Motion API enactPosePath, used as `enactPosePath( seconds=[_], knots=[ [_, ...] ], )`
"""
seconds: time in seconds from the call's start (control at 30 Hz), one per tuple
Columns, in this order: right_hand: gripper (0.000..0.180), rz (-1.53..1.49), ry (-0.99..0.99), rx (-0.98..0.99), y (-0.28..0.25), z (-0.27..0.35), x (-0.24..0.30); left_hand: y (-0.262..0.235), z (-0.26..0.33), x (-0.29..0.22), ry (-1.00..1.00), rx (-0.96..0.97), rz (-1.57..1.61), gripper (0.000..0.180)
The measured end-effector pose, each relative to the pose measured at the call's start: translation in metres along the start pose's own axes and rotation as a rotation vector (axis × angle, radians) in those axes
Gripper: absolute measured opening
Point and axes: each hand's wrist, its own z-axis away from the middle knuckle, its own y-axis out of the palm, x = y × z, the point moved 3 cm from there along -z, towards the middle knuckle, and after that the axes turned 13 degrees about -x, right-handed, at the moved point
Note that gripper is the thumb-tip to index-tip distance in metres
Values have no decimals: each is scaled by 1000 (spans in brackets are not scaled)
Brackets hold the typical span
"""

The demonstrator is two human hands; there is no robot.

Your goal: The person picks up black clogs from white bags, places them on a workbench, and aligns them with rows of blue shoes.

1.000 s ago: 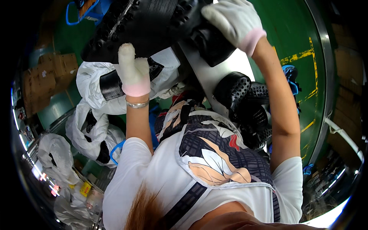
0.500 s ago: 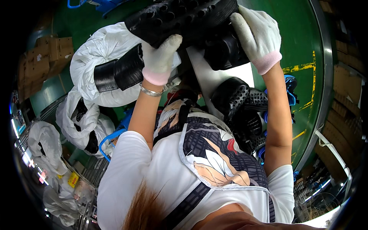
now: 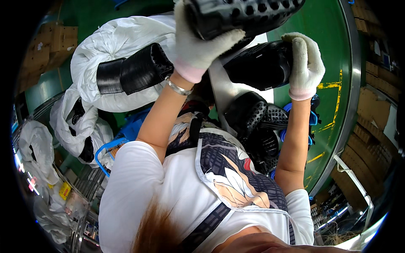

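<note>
The gloved left hand [image 3: 198,46] clamps the perforated black shoe [image 3: 244,14], while the right hand [image 3: 306,63] just below it closes around 1 smoother black shoe [image 3: 259,65].

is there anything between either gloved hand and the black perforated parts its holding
Nothing visible. The left hand wraps directly around the black perforated part at the top, and the right hand presses straight onto the end of the second black part. Only the white gloves lie between skin and parts.

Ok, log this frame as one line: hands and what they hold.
left hand: gripping black perforated part | right hand: gripping black moulded part | below: pile of black parts
</note>
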Motion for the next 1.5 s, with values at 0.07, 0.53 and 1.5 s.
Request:
enactPosePath(
  seconds=[0.07,0.53,1.5],
  knots=[
    [22,-14,12,-12,-4,0,1,4,6,8,146,52,-179,67],
    [11,-81,5,-94,-1,3,-3,-13,35,85,291,189,-851,97],
    [97,385,819,723,-28,193,-84,-57,183,65,-1063,707,-655,65]
  ],
)
